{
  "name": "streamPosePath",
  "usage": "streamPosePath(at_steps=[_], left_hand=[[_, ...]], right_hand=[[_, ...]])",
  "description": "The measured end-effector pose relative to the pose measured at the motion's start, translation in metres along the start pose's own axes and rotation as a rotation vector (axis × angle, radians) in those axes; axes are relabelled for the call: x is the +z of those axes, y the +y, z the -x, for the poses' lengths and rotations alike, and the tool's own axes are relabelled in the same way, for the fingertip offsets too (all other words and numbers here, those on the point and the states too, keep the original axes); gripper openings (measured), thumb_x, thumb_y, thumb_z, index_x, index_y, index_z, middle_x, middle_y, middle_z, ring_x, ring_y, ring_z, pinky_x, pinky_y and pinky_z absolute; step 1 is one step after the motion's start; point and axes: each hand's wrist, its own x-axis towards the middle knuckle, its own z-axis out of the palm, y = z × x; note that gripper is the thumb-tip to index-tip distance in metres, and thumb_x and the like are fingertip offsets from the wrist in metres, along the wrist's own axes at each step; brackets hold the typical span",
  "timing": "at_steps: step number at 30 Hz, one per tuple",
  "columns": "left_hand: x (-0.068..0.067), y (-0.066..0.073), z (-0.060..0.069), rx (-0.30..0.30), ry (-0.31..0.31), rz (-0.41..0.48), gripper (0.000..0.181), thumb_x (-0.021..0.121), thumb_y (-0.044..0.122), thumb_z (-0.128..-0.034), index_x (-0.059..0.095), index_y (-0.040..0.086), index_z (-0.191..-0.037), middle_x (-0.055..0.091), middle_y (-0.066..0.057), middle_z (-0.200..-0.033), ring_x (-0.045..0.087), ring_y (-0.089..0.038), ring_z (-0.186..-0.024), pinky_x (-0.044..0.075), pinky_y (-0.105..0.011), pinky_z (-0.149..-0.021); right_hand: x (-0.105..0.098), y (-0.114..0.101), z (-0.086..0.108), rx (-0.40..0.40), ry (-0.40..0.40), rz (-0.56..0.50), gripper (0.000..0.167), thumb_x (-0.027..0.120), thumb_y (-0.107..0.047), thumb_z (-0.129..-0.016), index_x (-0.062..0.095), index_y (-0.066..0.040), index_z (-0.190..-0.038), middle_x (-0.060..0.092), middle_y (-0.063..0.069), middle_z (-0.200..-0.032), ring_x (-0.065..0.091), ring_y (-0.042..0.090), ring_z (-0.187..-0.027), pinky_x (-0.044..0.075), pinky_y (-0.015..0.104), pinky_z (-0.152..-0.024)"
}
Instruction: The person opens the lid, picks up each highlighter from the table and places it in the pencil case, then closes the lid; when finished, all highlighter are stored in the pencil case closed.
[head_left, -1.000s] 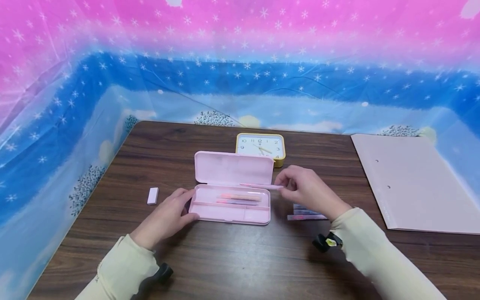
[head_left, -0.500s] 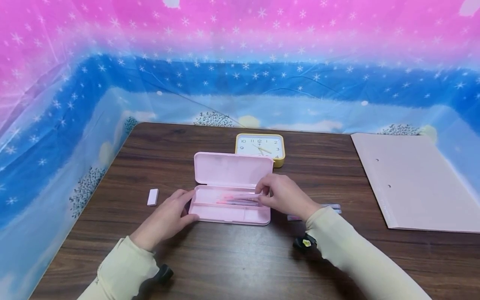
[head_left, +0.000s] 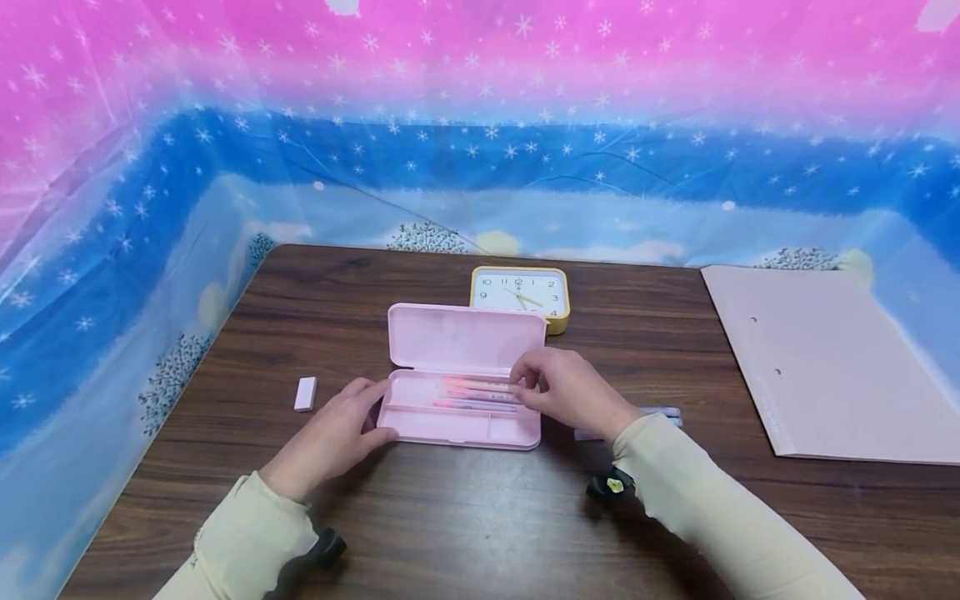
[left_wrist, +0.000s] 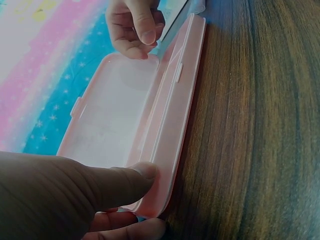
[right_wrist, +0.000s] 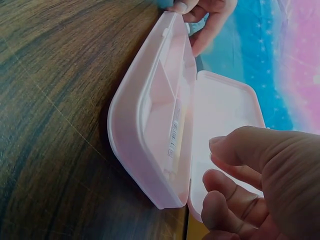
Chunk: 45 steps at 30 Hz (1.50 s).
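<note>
A pink pencil case (head_left: pixel 459 427) stands on the table with its lid (head_left: pixel 467 337) raised. Its left end is held by my left hand (head_left: pixel 330 429), thumb against the front wall in the left wrist view. Several pens (head_left: pixel 476 406) with pinkish tips lie in the long rear compartment. Over the case's right end hovers my right hand (head_left: pixel 573 390); in the right wrist view its fingers (right_wrist: pixel 225 192) are loosely bent, with nothing between them. One pen (right_wrist: pixel 175 132) rests inside the case there. More pens (head_left: pixel 662 412) lie on the table, partly hidden behind the right wrist.
A yellow-framed clock (head_left: pixel 555 300) sits just behind the lid. To the left is a white eraser (head_left: pixel 305 394). A large pale pink folder or board (head_left: pixel 840 375) covers the table's right side. Patterned cloth (head_left: pixel 450 158) hangs behind the wooden table (head_left: pixel 465 533).
My right hand has carried a pen leftward from beside the lid into the rear compartment and let it go. My left hand has kept its hold on the case.
</note>
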Motion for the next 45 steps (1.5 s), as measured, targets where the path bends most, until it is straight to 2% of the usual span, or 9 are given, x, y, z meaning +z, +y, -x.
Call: streamPosePath(at_steps=[11, 16, 21, 26, 32, 35, 40, 45], left_hand=[[0.0, 0.001, -0.001, -0.004, -0.004, -0.002, 0.065, 0.077, 0.02, -0.0862, 0.049, -0.003, -0.141, 0.058, -0.016, -0.119, 0.055, -0.018, -0.082, 0.05, -0.033, -0.072], [0.0, 0.001, -0.001, 0.002, -0.001, -0.006, 0.066, 0.077, 0.021, -0.0863, 0.049, -0.003, -0.141, 0.058, -0.016, -0.119, 0.055, -0.018, -0.083, 0.05, -0.033, -0.073], [0.0, 0.002, -0.002, 0.021, 0.008, -0.013, 0.065, 0.077, 0.021, -0.0858, 0.05, -0.003, -0.14, 0.059, -0.017, -0.117, 0.055, -0.02, -0.084, 0.051, -0.036, -0.075], [-0.001, 0.002, -0.002, 0.022, 0.009, -0.02, 0.065, 0.077, 0.021, -0.0857, 0.05, -0.003, -0.14, 0.059, -0.017, -0.118, 0.056, -0.022, -0.088, 0.052, -0.038, -0.079], [-0.001, 0.002, -0.002, 0.015, -0.002, -0.015, 0.065, 0.077, 0.021, -0.0861, 0.05, -0.003, -0.14, 0.059, -0.018, -0.121, 0.056, -0.022, -0.089, 0.052, -0.039, -0.08], [-0.001, 0.002, -0.002, 0.005, -0.009, -0.013, 0.066, 0.077, 0.021, -0.0861, 0.049, -0.003, -0.141, 0.058, -0.019, -0.123, 0.056, -0.022, -0.09, 0.053, -0.041, -0.081], [-0.001, 0.002, -0.001, 0.002, -0.012, -0.014, 0.067, 0.078, 0.022, -0.0853, 0.049, -0.002, -0.141, 0.059, -0.018, -0.121, 0.056, -0.021, -0.087, 0.053, -0.039, -0.078], [-0.001, 0.001, 0.0, 0.008, -0.011, -0.013, 0.067, 0.078, 0.022, -0.085, 0.05, -0.002, -0.141, 0.059, -0.016, -0.116, 0.055, -0.02, -0.085, 0.052, -0.037, -0.076]], right_hand=[[-0.009, 0.0, 0.007, -0.004, -0.008, -0.053, 0.013, 0.072, -0.017, -0.09, 0.07, -0.013, -0.102, 0.062, -0.005, -0.084, 0.057, 0.014, -0.075, 0.049, 0.027, -0.066], [-0.021, 0.006, 0.018, -0.033, 0.017, -0.081, 0.019, 0.072, -0.014, -0.089, 0.068, -0.012, -0.108, 0.066, -0.002, -0.095, 0.06, 0.012, -0.082, 0.054, 0.036, -0.073], [-0.037, 0.02, 0.033, -0.048, 0.055, -0.06, 0.024, 0.072, -0.011, -0.089, 0.066, -0.014, -0.112, 0.067, 0.004, -0.104, 0.061, 0.011, -0.085, 0.054, 0.041, -0.077], [-0.059, 0.033, 0.051, 0.021, 0.087, -0.025, 0.029, 0.071, -0.011, -0.089, 0.064, -0.015, -0.116, 0.066, 0.003, -0.106, 0.061, 0.012, -0.087, 0.054, 0.038, -0.077], [-0.079, 0.051, 0.072, 0.098, 0.087, 0.03, 0.023, 0.069, -0.014, -0.092, 0.064, -0.018, -0.114, 0.067, 0.001, -0.107, 0.061, 0.013, -0.089, 0.052, 0.03, -0.076], [-0.084, 0.062, 0.081, 0.107, 0.093, 0.055, 0.021, 0.068, -0.013, -0.092, 0.065, -0.018, -0.112, 0.068, 0.001, -0.106, 0.061, 0.012, -0.087, 0.052, 0.027, -0.074], [-0.09, 0.081, 0.094, 0.117, 0.099, 0.069, 0.02, 0.07, -0.013, -0.091, 0.066, -0.012, -0.11, 0.069, 0.003, -0.103, 0.062, 0.012, -0.084, 0.051, 0.026, -0.071], [-0.091, 0.099, 0.106, 0.148, 0.068, 0.115, 0.018, 0.072, -0.015, -0.09, 0.067, -0.012, -0.107, 0.068, 0.0, -0.099, 0.061, 0.011, -0.083, 0.051, 0.027, -0.07]])
